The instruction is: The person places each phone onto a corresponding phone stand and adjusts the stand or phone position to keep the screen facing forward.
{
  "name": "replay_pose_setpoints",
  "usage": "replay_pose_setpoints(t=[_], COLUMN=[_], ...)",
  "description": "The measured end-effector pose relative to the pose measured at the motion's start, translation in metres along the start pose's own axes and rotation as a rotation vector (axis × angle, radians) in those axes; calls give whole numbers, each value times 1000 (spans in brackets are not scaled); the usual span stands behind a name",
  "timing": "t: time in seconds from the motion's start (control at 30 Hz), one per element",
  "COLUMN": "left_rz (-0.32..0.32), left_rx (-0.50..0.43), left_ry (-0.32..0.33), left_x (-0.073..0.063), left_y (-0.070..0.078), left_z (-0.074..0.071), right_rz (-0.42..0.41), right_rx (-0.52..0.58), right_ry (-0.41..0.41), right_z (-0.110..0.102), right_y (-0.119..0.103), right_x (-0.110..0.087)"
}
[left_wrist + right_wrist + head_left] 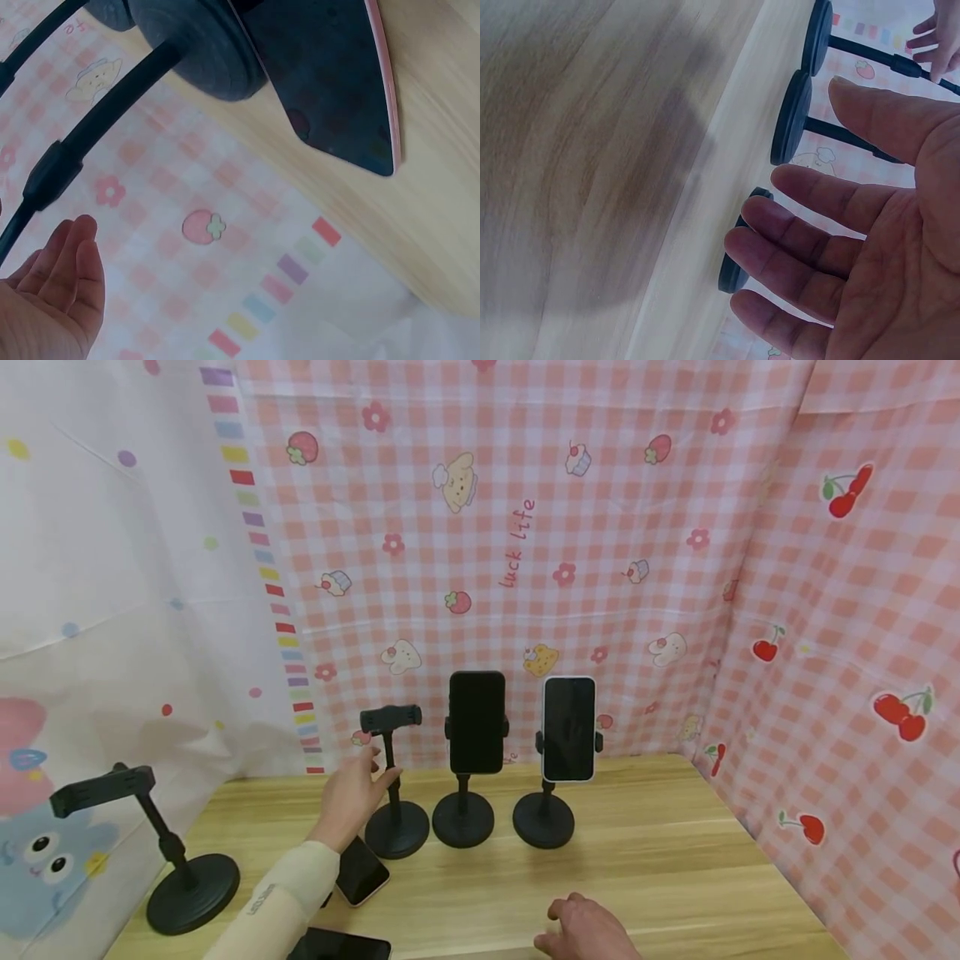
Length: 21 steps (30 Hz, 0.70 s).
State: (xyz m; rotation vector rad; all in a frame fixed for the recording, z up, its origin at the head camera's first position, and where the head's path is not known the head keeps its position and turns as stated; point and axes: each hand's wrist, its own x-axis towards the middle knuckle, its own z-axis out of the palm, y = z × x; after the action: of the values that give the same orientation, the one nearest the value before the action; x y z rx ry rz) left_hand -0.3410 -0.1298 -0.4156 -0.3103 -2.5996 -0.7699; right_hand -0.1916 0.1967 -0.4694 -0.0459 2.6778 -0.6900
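Observation:
My left hand (349, 799) is beside the pole of a black phone stand (398, 832) whose holder carries no phone. In the left wrist view the hand's fingers (84, 259) are extended near the pole (112, 105), and a gap shows between them. Over the front of the table hovers my right hand (588, 929), fingers spread loosely, with nothing in it. Two more stands hold upright phones: a black phone (477, 722) in the middle and a white-edged phone (568, 729) to its right.
Another phone stand (193, 893) without a phone is at the table's left edge. A pink-edged phone (363, 871) lies near the left forearm, and a dark phone (341, 946) at the front edge. Checked cloth (480, 543) hangs behind the wooden table (660, 860).

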Motion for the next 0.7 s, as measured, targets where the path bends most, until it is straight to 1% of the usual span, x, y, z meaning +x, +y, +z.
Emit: replay_pose_setpoints(t=[0.13, 0.23, 0.37, 0.47, 0.53, 0.63, 0.7], left_rz=[51, 77, 130, 206, 260, 350, 404], left_rx=[21, 29, 48, 64, 81, 106, 126], left_ry=[60, 120, 240, 333, 375, 419, 433], left_x=[-2, -2, 0, 3, 4, 7, 9], left_y=[-2, -2, 2, 7, 11, 18, 22], left_z=[-10, -18, -30, -38, -43, -49, -53], right_rz=[8, 5, 5, 14, 16, 15, 9], right_rx=[7, 15, 25, 30, 27, 28, 34], right_ry=[-6, -9, -17, -24, -26, -25, -25], right_z=[1, 1, 1, 2, 2, 2, 2], right_y=[0, 0, 2, 2, 2, 3, 3], right_x=[1, 1, 2, 3, 4, 4, 5])
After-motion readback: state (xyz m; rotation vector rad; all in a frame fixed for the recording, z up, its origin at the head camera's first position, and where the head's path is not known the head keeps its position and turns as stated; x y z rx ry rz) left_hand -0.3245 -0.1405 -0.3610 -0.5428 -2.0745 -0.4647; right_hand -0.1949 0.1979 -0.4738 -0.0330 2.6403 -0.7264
